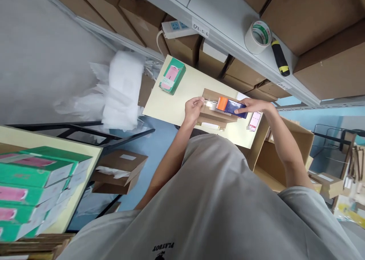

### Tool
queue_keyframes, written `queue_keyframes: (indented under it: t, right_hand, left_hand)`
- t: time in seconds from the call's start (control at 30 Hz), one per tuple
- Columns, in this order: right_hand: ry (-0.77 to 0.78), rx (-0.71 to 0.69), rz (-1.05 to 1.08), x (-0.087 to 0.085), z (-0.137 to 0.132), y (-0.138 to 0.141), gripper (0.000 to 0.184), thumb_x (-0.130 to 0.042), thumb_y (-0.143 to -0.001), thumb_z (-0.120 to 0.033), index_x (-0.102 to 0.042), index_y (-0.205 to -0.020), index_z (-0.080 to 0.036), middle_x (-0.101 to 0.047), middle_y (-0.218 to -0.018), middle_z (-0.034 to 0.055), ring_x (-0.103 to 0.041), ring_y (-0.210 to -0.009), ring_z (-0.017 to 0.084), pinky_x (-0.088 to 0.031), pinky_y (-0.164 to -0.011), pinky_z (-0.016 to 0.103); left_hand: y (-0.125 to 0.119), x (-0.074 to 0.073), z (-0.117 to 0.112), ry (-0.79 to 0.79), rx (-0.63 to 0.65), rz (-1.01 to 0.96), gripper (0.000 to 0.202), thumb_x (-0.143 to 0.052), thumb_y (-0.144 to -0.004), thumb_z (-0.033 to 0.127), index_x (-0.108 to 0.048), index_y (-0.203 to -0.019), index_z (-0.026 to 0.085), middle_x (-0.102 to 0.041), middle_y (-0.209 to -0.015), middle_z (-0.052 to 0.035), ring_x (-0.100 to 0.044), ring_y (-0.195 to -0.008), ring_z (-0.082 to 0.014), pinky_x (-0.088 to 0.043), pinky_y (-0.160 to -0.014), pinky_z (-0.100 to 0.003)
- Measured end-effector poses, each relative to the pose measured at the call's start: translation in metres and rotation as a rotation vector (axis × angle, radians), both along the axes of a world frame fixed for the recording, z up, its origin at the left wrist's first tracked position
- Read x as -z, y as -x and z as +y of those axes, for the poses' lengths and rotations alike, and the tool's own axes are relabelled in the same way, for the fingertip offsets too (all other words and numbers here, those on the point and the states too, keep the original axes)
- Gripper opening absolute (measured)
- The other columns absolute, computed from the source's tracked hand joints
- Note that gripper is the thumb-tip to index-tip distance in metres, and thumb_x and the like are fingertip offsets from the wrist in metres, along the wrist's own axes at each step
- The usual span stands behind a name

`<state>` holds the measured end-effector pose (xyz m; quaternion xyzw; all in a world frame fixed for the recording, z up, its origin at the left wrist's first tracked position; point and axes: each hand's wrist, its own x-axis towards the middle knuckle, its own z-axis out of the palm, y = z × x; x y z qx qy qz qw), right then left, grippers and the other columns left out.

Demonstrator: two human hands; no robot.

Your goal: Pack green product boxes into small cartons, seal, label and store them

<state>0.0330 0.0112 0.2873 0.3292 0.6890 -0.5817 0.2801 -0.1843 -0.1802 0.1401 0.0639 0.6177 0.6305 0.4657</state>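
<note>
On the pale tabletop lies a small cardboard box (pixel 212 94), its brown flaps on either side of the items between my hands. My right hand (pixel 251 106) is closed around a dark blue and orange oblong item (pixel 232 106) that looks like a tape dispenser. My left hand (pixel 194 108) is pinched at the box's left end. Its fingertips meet the end of a shiny clear strip (pixel 211 105), apparently tape, which reaches to the orange part. A phone (pixel 254 120) with a lit pink screen lies beside my right wrist.
A green and pink box (pixel 172 75) lies on the table's (pixel 159 104) far left. Overhead, a shelf holds a tape roll (pixel 258 37), a utility knife (pixel 280 57) and a power strip (pixel 178 29). Green boxes (pixel 34 187) are stacked lower left; a large open carton (pixel 270 163) stands right.
</note>
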Motion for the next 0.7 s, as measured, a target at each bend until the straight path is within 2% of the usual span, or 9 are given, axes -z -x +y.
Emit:
queue_keyframes:
  t: [0.1,0.2,0.37,0.53,0.7]
  right_hand:
    - [0.092,0.022,-0.040,0.019,0.006,0.008,0.068,-0.102,-0.066,-0.077,-0.082,-0.087,-0.016,-0.080,-0.081,0.0064,-0.071,-0.077,0.022,-0.059,-0.076,0.035]
    - [0.137,0.007,-0.060,0.027,0.006,0.013,0.068,-0.102,-0.065,-0.078,-0.082,-0.086,-0.016,-0.081,-0.082,0.0057,-0.070,-0.077,0.020,-0.059,-0.077,0.034]
    - [0.124,-0.035,-0.076,0.024,0.002,0.023,0.067,-0.098,-0.069,-0.080,-0.082,-0.083,-0.017,-0.081,-0.082,0.0049,-0.069,-0.076,0.019,-0.058,-0.076,0.032]
    - [0.133,-0.067,-0.083,0.024,-0.003,0.035,0.067,-0.092,-0.074,-0.083,-0.080,-0.083,-0.018,-0.080,-0.081,0.0043,-0.068,-0.075,0.018,-0.056,-0.077,0.032]
    - [0.080,-0.094,-0.095,0.026,-0.005,0.051,0.068,-0.090,-0.073,-0.085,-0.077,-0.082,-0.019,-0.078,-0.080,0.0032,-0.064,-0.075,0.019,-0.052,-0.076,0.033]
  left_hand:
    - [0.004,0.007,-0.001,0.037,-0.016,0.001,0.013,-0.089,-0.082,0.025,-0.080,-0.087,0.018,-0.077,-0.084,-0.0053,-0.072,-0.087,-0.0206,-0.059,-0.088,-0.034]
    - [0.006,0.014,-0.003,0.064,-0.023,-0.015,0.008,-0.086,-0.081,0.021,-0.080,-0.084,0.018,-0.078,-0.086,-0.0062,-0.073,-0.090,-0.0218,-0.059,-0.091,-0.035]
    - [0.010,0.025,-0.008,0.093,-0.025,-0.028,0.004,-0.083,-0.079,0.020,-0.082,-0.083,0.019,-0.078,-0.084,-0.0051,-0.072,-0.087,-0.0208,-0.058,-0.090,-0.035]
    - [0.016,0.031,-0.012,0.097,-0.042,-0.100,0.016,-0.091,-0.076,0.028,-0.080,-0.083,0.019,-0.077,-0.085,-0.0046,-0.072,-0.085,-0.0192,-0.061,-0.091,-0.035]
    - [0.024,0.034,-0.011,0.117,-0.063,-0.200,0.024,-0.095,-0.075,0.029,-0.077,-0.084,0.018,-0.073,-0.083,-0.0038,-0.071,-0.085,-0.0182,-0.066,-0.092,-0.039]
